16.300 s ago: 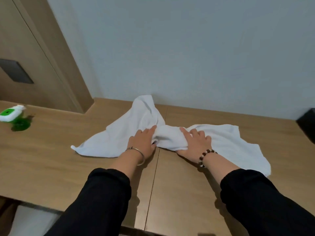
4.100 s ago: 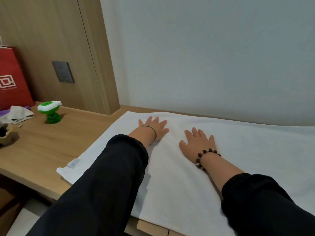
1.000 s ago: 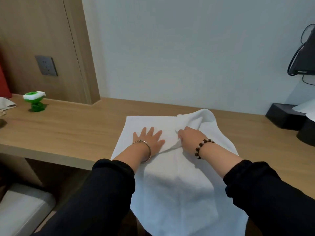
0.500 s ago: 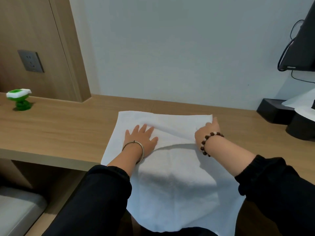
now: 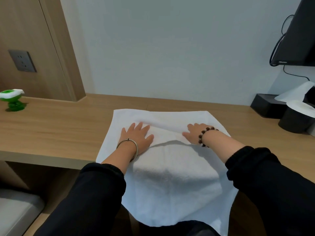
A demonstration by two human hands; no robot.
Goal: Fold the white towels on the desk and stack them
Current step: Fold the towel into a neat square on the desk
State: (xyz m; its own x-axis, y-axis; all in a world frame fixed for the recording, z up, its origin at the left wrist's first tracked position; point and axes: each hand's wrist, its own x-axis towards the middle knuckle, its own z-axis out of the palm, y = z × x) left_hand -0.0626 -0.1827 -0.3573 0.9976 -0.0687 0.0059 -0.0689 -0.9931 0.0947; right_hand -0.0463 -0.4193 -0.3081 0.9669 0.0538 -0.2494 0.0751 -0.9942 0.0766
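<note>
Towel (image 5: 170,176) is lying on the wood surface (image 5: 56,130), its near part hanging over the front edge. L hand (image 5: 136,136) is pressing it flat, fingers spread; R hand (image 5: 194,133) is resting open along a fold edge. Bare wood is stretching left toward a green gadget (image 5: 12,99).

Plain pale blue-grey wall (image 5: 170,48) at back. Wood panel (image 5: 34,31) at left carries a dark socket (image 5: 22,60). Light wooden desk (image 5: 51,126) runs along the wall. Black screen (image 5: 296,40) with cables upper right. Soft, even light.
</note>
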